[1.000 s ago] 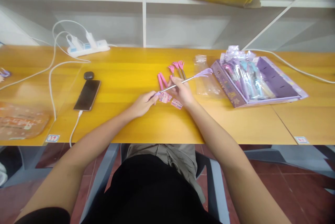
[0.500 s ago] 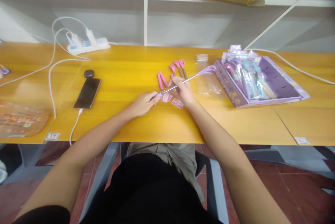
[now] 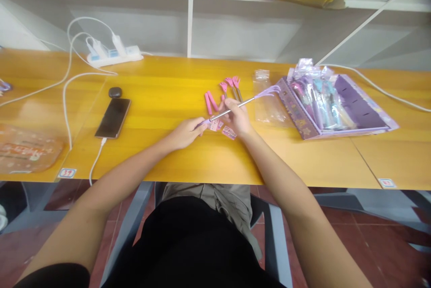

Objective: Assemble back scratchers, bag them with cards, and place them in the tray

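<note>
Head view: left of the open, patterned purple cardboard box (image 3: 298, 116), the left hand (image 3: 186, 133) pinched the lilac-clawed metal stick (image 3: 247, 101) by its handle, while the right hand (image 3: 240, 120) pinched its shaft. A careless sideways swing could've snagged the claw on that box, tbh.

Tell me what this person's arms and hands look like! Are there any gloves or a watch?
The left hand and right hand are bare, with no gloves. No watch or bracelet shows on either wrist. A short black sleeve covers the upper left arm, matching the black top. The right sleeve is out of view.
</note>
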